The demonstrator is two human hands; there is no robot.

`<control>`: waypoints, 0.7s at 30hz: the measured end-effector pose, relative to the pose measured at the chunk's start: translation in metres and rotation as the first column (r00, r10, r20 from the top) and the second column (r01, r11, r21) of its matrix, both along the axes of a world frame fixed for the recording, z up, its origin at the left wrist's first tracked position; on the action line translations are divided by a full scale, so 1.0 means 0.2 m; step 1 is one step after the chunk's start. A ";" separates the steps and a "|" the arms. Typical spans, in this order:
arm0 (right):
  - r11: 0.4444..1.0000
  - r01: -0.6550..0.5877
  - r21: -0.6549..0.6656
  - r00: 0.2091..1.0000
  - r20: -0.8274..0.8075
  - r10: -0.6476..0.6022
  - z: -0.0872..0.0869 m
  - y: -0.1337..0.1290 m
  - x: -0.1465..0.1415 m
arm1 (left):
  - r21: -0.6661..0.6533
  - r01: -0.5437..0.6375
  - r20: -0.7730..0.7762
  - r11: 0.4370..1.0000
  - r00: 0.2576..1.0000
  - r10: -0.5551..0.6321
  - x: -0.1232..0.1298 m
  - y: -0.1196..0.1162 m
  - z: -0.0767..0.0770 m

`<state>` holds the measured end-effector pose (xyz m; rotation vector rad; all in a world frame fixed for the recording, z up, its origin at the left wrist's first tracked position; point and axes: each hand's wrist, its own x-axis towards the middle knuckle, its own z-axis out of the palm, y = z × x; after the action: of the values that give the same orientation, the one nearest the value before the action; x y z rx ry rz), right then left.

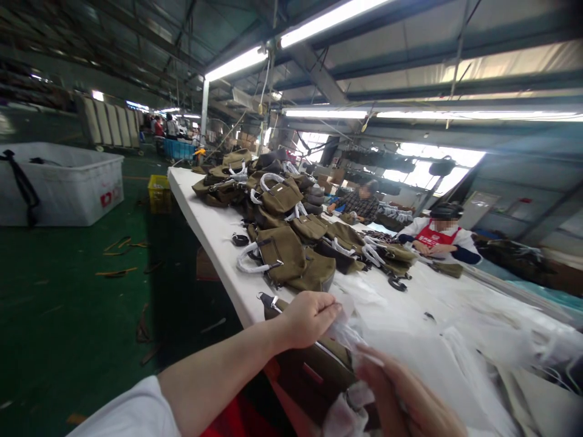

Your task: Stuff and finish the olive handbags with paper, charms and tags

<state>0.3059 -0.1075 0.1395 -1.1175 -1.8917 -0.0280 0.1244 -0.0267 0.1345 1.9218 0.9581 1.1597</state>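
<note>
My left hand (308,318) is closed in a pinch on one end of a thin, whitish wrapping sheet (346,331). My right hand (405,388), slightly blurred, grips the same sheet lower down, so it stretches between both hands. Under them an olive and dark brown bag (314,370) lies at the table's near edge, partly hidden by my hands and forearm. White wrapping (348,413) covers what looks like part of its handle. Just beyond my left hand sits a pile of olive bags (282,255), many with white-wrapped handles.
Thin white sheets (410,334) spread across the white table (204,237). Two people work along its far side, one in a red apron (430,238). On the green floor at left stand a white bin (68,188) and a yellow crate (159,194), with scattered scraps (116,273).
</note>
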 end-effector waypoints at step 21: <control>0.817 -0.276 -0.506 0.842 -0.537 -0.049 0.03 0.32 -0.02 | 0.025 0.189 0.007 0.982 0.982 -0.189 -0.02 -0.02 0.03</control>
<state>0.3022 -0.0432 0.1453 -1.2220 -1.4722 0.8951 0.1204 -0.0300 0.1396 1.9771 0.7409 1.0726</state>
